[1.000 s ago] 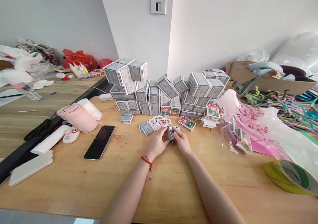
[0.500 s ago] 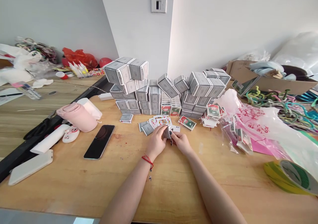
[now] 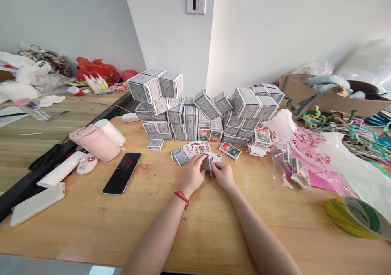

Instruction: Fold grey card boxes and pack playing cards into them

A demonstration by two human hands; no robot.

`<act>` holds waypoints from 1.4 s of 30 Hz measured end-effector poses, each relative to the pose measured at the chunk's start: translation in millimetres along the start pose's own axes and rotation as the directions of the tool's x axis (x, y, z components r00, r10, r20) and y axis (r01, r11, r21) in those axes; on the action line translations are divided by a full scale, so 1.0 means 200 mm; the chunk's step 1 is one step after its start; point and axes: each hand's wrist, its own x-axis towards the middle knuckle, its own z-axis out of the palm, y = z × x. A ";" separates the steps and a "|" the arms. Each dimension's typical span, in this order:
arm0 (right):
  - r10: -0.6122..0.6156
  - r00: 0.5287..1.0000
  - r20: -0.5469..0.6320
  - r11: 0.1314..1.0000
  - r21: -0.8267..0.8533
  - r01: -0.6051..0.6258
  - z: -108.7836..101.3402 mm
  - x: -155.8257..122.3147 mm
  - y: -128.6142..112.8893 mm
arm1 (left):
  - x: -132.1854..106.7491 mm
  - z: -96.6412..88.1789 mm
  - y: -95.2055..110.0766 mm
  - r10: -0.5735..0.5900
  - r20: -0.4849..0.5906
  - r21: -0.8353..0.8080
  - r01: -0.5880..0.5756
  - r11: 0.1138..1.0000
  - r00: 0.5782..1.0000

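My left hand (image 3: 192,175) and my right hand (image 3: 223,175) meet over the middle of the table, both closed on a small grey-backed piece of folded playing cards (image 3: 206,163). My left fingers wrap its left side; my right thumb and fingers pinch its right edge. Just beyond lie loose face-up playing cards (image 3: 200,149), with grey-backed cards (image 3: 181,157) to their left. One face-up card (image 3: 216,158) shows partly behind my right hand. A red and green card box (image 3: 229,151) lies farther right. A folded card piece (image 3: 155,145) stands at the left.
Stacked blocks built of grey-backed cards (image 3: 185,120) stand along the back. On the left are a black phone (image 3: 122,173), a pink bottle (image 3: 94,142) and a white power bank (image 3: 38,204). Yellow tape (image 3: 339,216) and plastic bags (image 3: 317,145) lie on the right.
The card piece has turned slightly between my fingers, showing more of its grey back. My right hand has shifted a little; the things on the table stay put.
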 end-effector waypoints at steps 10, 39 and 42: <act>-0.023 0.994 -0.108 0.995 0.093 0.033 0.02 -0.01 0.00 | 0.01 -0.01 0.02 0.049 0.014 0.075 -0.050 0.996 0.999; -0.116 0.993 0.032 0.989 -0.093 0.119 0.04 -0.03 0.06 | 0.00 -0.01 0.00 0.030 -0.005 0.143 -0.029 0.989 1.000; -0.105 0.994 0.040 0.992 -0.067 0.107 0.04 -0.03 0.06 | 0.00 -0.01 0.00 0.028 0.019 0.126 -0.030 0.992 0.999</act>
